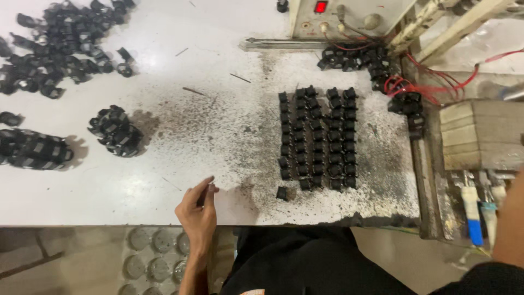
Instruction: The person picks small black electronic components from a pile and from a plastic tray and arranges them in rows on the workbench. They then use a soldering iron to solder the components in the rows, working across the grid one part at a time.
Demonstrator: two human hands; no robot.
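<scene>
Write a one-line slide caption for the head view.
Left hand pinching a thin dark piece at the white table's edge, beside rows of small black parts.

Left hand (197, 210): bare, no glove, no ring or watch visible, forearm bare too. Right forearm (510, 218) at frame edge, bare where it shows, hand out of view. Black top (305, 262) over the torso, dark sleeve at lower right, small orange-white mark at the bottom edge.
</scene>
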